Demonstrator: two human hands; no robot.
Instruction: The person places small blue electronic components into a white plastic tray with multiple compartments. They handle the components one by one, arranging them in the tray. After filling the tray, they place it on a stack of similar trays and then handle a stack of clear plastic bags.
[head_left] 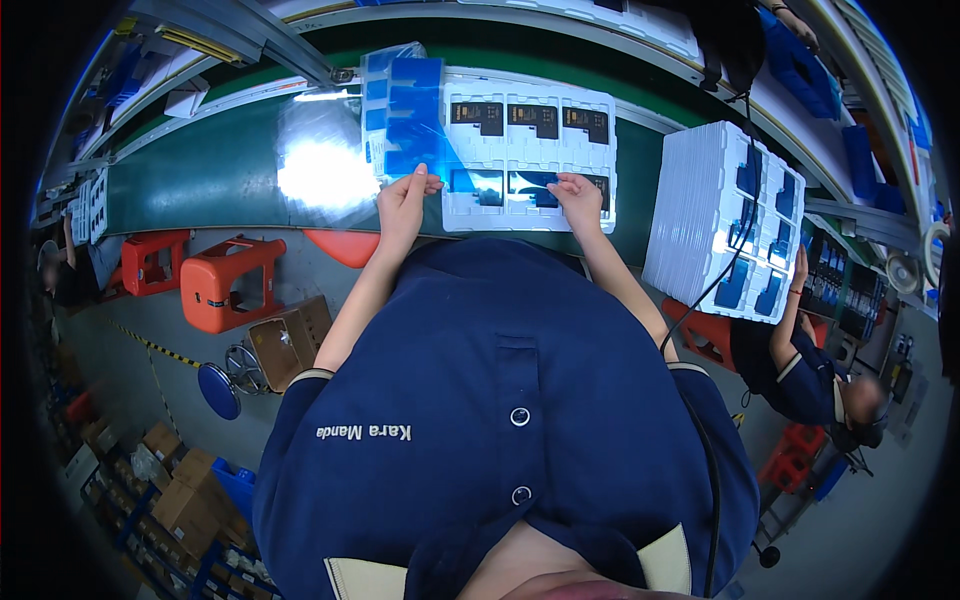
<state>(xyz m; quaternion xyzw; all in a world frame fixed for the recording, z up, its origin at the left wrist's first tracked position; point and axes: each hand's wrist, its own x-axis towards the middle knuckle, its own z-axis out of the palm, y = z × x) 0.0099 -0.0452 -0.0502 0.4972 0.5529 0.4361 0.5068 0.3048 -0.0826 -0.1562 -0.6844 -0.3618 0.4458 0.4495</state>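
Left hand (405, 203) pinched on the lower edge of blue film (414, 115), right hand (583, 203) fingertips nearly together over the white tray's (540, 152) near pockets, hold unclear; film slanting rightward from the left hand could, if tugged, snag black battery-like packs (532, 119) beyond.

Green bench (190, 185) under clear plastic (325, 165), blue sheets (413, 110), white trays (535, 152).
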